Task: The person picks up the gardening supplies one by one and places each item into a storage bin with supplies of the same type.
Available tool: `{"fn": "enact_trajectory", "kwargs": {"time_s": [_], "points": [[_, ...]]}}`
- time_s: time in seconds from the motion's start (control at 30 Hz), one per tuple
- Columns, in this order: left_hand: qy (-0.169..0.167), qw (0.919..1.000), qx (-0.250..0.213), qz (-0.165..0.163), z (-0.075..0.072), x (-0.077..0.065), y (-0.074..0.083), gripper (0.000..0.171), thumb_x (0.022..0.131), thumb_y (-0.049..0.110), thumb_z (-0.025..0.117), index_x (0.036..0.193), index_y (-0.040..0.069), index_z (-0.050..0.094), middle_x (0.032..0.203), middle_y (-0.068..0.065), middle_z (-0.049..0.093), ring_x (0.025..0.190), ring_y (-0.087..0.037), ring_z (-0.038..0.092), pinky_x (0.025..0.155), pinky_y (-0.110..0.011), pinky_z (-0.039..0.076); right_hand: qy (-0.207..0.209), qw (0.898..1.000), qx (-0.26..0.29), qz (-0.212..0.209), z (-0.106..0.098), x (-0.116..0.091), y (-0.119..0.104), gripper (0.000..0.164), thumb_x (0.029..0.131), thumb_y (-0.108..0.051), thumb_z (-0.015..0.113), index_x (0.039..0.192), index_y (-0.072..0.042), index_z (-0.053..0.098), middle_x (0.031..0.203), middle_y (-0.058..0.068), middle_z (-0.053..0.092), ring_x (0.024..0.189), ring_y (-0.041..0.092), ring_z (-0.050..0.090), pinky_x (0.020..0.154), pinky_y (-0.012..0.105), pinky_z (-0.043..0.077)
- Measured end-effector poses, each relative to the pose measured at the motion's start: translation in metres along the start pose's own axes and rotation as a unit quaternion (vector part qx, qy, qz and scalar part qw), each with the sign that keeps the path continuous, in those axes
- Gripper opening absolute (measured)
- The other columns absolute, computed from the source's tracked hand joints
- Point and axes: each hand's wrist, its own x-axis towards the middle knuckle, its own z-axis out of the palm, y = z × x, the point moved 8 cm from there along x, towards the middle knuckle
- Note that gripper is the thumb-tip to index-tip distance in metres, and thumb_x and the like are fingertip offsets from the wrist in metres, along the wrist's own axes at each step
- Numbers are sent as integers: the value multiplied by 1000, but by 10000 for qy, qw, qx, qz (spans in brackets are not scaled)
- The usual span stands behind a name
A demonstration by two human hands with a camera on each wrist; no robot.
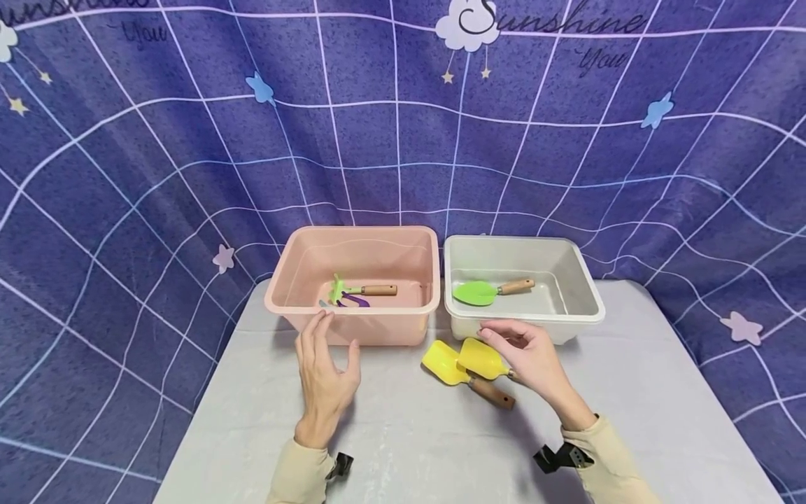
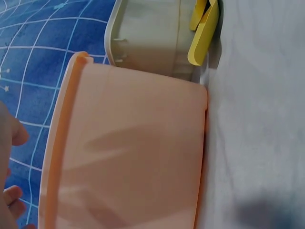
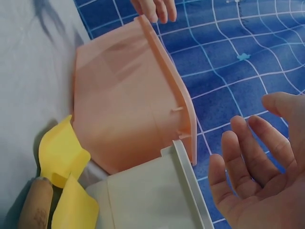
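My left hand (image 1: 327, 374) is raised by the front of the pink bin (image 1: 378, 327), its fingers extended close to the rim and holding nothing. Inside that bin lie a small green hand rake (image 1: 336, 287) with a wooden handle and a purple tool (image 1: 355, 300), partly hidden by the front wall. My right hand (image 3: 259, 176) hovers above two yellow scoops, fingers loosely bent and nothing between them. One yellow scoop (image 1: 446, 362) lies with its wooden handle toward me; the other yellow scoop (image 1: 481, 358) overlaps it, its handle mostly covered by my hand in the head view.
To the right of the pink bin stands a light grey bin (image 1: 529, 318), holding a green trowel (image 1: 476, 293) with a wooden handle. Both bins rest on a pale cloth-covered table (image 1: 390, 448). A blue gridded curtain (image 1: 390, 140) hangs behind and at the sides.
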Motion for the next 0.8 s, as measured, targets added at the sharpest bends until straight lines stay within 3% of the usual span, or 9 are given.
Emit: {"fn": "enact_trajectory", "kwargs": {"time_s": [0.23,0.47,0.6,0.8], "points": [[67,9998,-170,50,1,-2,3,57,87,17,73,139,-2,62,143,-23,61,122,-43,55,108,-42,38,69,10000,-18,16,-6,-4,3,22,99,-14,75,117,-1,79,109,17,81,96,-1,75,87,17,58],[243,9981,-568,-13,1,-2,6,56,86,14,74,139,-2,63,134,-23,65,123,-41,58,117,-29,35,110,9999,-61,-29,-11,-9,8,21,99,-14,75,117,-2,79,109,8,82,97,-1,74,86,17,58],[273,9976,-634,64,3,-3,8,55,86,13,74,138,-2,64,133,-22,66,122,-40,58,118,-26,35,149,9998,-160,-32,-12,-12,12,20,99,-14,76,115,-3,80,110,15,81,94,-1,73,82,18,59],[367,9972,-633,130,2,-5,9,53,85,12,74,135,-3,65,132,-23,67,120,-41,59,115,-26,36,139,9998,-107,-5,-13,-18,19,20,98,-13,76,115,-3,80,108,15,82,92,1,74,81,19,60]]}}
